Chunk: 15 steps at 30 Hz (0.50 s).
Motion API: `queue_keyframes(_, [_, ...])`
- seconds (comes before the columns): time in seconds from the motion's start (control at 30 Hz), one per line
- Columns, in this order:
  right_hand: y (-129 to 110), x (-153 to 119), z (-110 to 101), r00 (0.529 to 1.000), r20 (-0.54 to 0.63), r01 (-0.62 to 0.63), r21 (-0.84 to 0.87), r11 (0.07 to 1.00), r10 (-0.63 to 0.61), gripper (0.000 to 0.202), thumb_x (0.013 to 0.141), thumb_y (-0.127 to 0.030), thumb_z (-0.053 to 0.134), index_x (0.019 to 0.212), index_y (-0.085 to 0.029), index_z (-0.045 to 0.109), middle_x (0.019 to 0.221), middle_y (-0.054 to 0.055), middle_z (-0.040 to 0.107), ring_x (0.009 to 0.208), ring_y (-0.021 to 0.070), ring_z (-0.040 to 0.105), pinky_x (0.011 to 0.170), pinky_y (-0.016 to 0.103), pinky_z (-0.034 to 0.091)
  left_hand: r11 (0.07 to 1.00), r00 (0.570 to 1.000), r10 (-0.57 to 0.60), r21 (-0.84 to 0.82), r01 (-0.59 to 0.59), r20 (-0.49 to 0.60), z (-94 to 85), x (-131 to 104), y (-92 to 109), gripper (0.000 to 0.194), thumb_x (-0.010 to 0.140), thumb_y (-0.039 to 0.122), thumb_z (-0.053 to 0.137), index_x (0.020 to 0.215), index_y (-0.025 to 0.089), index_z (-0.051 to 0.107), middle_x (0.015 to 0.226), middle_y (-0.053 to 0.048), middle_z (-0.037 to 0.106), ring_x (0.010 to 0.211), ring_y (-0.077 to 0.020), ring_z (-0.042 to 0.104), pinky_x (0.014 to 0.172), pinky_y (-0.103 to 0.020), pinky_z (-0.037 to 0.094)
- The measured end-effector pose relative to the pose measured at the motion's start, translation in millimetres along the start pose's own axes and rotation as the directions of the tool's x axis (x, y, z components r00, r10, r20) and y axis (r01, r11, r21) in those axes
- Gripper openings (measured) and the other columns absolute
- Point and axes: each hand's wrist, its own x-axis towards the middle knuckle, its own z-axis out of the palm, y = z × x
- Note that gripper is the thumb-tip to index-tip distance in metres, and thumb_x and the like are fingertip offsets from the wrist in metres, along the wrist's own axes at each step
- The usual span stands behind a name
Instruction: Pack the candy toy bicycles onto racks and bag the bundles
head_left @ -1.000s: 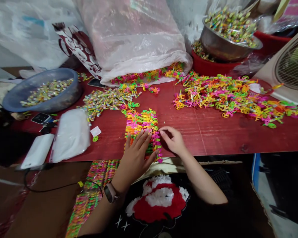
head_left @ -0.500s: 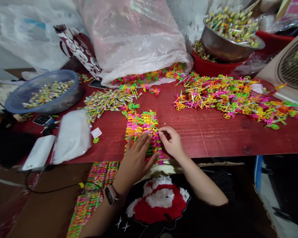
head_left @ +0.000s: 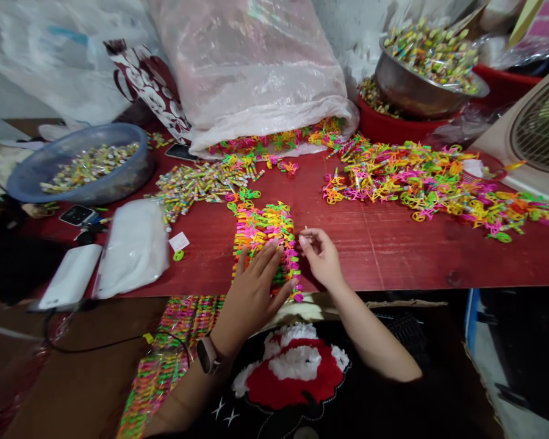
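My left hand lies flat, fingers spread, over the lower part of a block of small plastic pieces. These are pink, yellow, green and orange, packed side by side in rows near the table's front edge. Part of the block is hidden under the hand. Just right of the block, my right hand is curled, thumb and forefinger close together. Anything between those fingertips is too small to make out. A tiny pale speck shows by the forefinger.
Loose plastic toys are heaped at the right, beside a fan. Small printed tubes lie left of centre, near a blue basin. A big plastic bag spills toys at the back. A white packet lies left.
My right hand has moved slightly right, away from the block's edge, and its fingers have curled more. My left hand stays spread on the block. The view has shifted a little.
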Motion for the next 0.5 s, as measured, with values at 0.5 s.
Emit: queue_keyframes(0.5, [10.6,11.8,2.5,0.974,0.114,-0.208,0.133,0.969,0.194,0.043,0.076,-0.057,0.085,0.09,-0.021,0.065,0.07,-0.003,0.064,0.063,0.012,0.057,0.063,0.026,0.048,1.0,1.0,0.008,-0.011,-0.008,-0.004,1.4,-0.3,-1.2,0.063,0.105,0.049,0.052,0.159,0.022,0.035,0.162,-0.015,0.049,0.151,-0.0316,0.047,0.13,-0.065,0.022])
